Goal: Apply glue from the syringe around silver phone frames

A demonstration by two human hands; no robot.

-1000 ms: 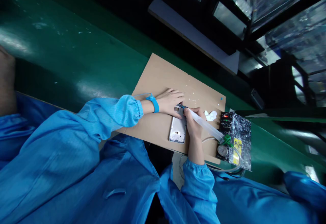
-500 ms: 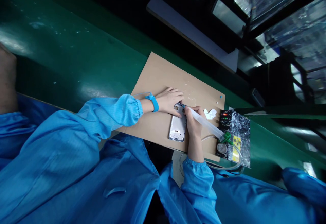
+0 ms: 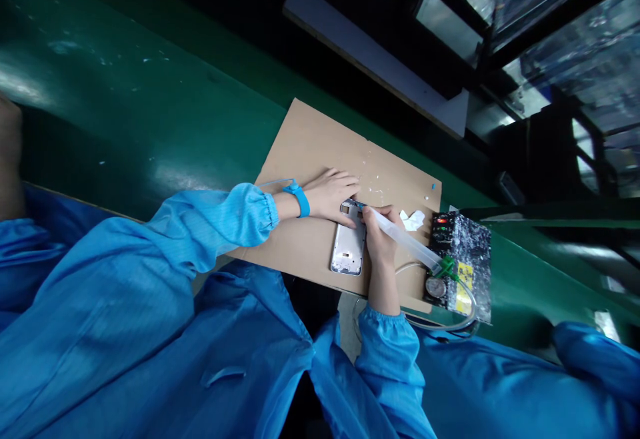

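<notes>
A silver phone frame (image 3: 348, 250) lies on a brown cardboard sheet (image 3: 300, 159). My left hand (image 3: 327, 197) steadies its upper end, the thumb on the frame's left side and the other fingers reaching past the top edge. In my right hand (image 3: 381, 236) is a translucent dispensing syringe (image 3: 413, 246), gripped near its tip like a pen. That tip points at the frame's upper edge, but whether it touches cannot be made out. A green cap (image 3: 445, 267) with a clear hose closes the syringe's rear end. Around my left wrist is a blue strap (image 3: 299, 198).
A black control box (image 3: 467, 252) with a red display and a round gauge stands right of the cardboard. White crumpled paper (image 3: 413, 220) and small white specks lie on the sheet. Behind is a pale shelf (image 3: 375, 59). Blue-sleeved people sit on both sides along the green table (image 3: 200, 112).
The view has shifted very slightly. Both hands, the syringe and the phone frame keep nearly the same positions relative to each other.
</notes>
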